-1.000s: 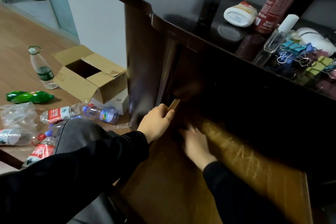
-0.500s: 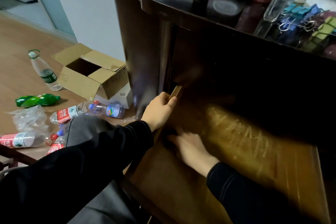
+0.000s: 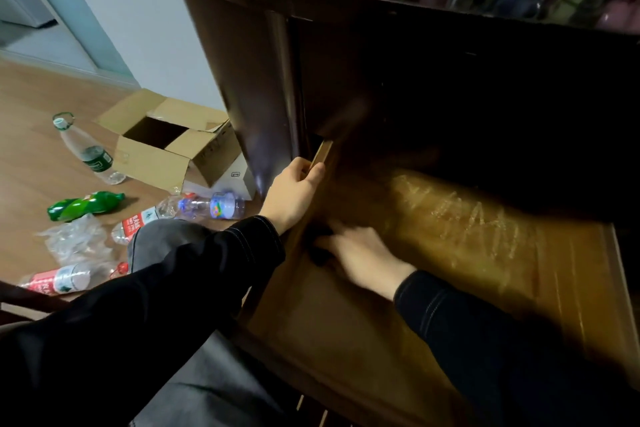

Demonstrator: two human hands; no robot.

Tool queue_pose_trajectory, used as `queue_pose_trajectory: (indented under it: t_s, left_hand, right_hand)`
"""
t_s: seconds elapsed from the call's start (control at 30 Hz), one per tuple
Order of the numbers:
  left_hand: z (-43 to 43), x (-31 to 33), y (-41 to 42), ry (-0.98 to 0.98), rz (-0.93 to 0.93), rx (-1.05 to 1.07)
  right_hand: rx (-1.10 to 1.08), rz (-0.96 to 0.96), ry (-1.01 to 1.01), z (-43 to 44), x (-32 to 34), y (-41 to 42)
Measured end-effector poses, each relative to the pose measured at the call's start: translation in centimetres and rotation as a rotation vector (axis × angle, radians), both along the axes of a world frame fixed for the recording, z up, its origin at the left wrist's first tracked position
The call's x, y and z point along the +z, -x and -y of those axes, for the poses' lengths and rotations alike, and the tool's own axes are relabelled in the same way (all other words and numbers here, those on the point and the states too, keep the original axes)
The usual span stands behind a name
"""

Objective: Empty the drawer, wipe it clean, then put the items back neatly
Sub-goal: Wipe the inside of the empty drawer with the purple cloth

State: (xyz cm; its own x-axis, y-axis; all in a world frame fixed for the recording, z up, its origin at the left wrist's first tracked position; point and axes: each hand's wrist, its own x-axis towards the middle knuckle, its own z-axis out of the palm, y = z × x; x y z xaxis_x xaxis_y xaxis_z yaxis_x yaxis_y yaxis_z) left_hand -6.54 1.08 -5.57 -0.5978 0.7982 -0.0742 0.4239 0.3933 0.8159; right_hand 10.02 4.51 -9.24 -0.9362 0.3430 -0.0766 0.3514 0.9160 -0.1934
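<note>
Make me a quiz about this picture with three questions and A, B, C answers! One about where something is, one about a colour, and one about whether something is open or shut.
1. Where is the green bottle? A in a hand; B on the floor; C on a chair.
2. What colour are the person's sleeves? A black; B white; C yellow.
3. How is the wooden drawer? A shut; B taken away; C pulled out.
Answers: 1 B, it lies on its side on the floorboards. 2 A, both arms are in black. 3 C, its bare bottom shows and the left hand grips its side.
</note>
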Motion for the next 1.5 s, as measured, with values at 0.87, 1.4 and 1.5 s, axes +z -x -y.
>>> queue_pose_trajectory:
  t_s: [0.87, 1.4, 1.5]
  left_hand:
    - [0.0, -0.2, 0.3, -0.009, 0.005, 0.005]
    - [0.3, 0.6, -0.2, -0.001, 0.044, -0.001]
    - [0.3, 0.6, -0.2, 0.000, 0.032, 0.000]
  right_hand:
    - [0.110, 0.066, 0.048, 5.4, 1.0, -0.3]
    - [0.252, 0.027, 0.061, 5.5, 0.4, -1.4]
    - [0.245, 0.029, 0.065, 4.1, 0.5, -1.3]
